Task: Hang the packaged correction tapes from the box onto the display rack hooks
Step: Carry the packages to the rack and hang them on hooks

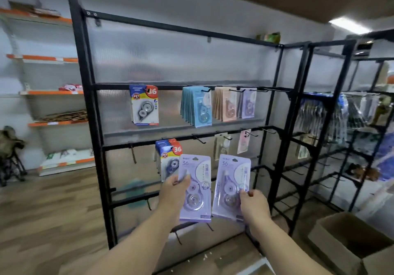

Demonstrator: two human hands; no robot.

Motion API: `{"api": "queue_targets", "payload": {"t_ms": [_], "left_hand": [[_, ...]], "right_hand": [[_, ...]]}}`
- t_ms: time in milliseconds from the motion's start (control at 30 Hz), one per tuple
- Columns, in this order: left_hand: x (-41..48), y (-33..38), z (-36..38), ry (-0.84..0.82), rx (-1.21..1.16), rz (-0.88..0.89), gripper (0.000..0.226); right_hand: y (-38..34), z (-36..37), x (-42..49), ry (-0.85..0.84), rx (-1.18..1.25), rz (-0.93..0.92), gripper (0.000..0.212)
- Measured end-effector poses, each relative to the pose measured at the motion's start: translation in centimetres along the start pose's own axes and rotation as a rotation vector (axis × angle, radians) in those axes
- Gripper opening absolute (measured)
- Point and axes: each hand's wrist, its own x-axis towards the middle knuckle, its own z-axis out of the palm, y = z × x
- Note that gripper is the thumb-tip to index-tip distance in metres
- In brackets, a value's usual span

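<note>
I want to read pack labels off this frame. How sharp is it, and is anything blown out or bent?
Head view: the left purple pack and right purple pack are fairly sharp, 36 legible; hanging goods at far right and the cardboard box smear; the ceiling light blows out; the wide lens bows the black rack.

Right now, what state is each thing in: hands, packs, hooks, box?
Left hand, gripping first purple pack, not yet hung.
Right hand, pinching second purple pack, not yet hung.
Hung purple packs, on an upper-rail hook.
Far-right upper hook, bare.
Cardboard box, open, on the floor.
</note>
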Motion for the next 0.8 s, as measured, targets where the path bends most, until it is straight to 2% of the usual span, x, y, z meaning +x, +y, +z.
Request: {"api": "queue_targets", "payload": {"t_ms": [133, 300, 433, 567, 700, 800], "left_hand": [[0.0, 0.0, 2.8, 0.204, 0.053, 0.041, 0.020], [-0.8, -0.6, 6.5, 0.281, -0.011, 0.044, 0.011], [-0.5, -1.8, 8.5, 0.363, 0.036, 0.032, 0.011], [1.1, -2.2, 10.3, 0.364, 0.082, 0.016, 0.022], [3.6, -2.6, 12.3, 0.323, 0.047, -0.011, 0.011], [6.6, -3.2, 14.0, 0.264, -0.005, -0.060, 0.014]], "right_hand": [[-0.2, -1.1, 4.2, -0.159, 0.000, -0.076, 0.014], [-0.7, -3.3, 8.3, -0.249, -0.001, -0.122, 0.019], [0.2, -3.8, 10.3, -0.315, 0.010, -0.130, 0.017], [1.3, -3.0, 13.1, -0.332, 0.009, -0.137, 0.014], [1.9, -2.9, 15.9, -0.310, 0.003, -0.100, 0.014], [1.8, -3.4, 18.8, -0.278, -0.032, -0.101, 0.018]]}}
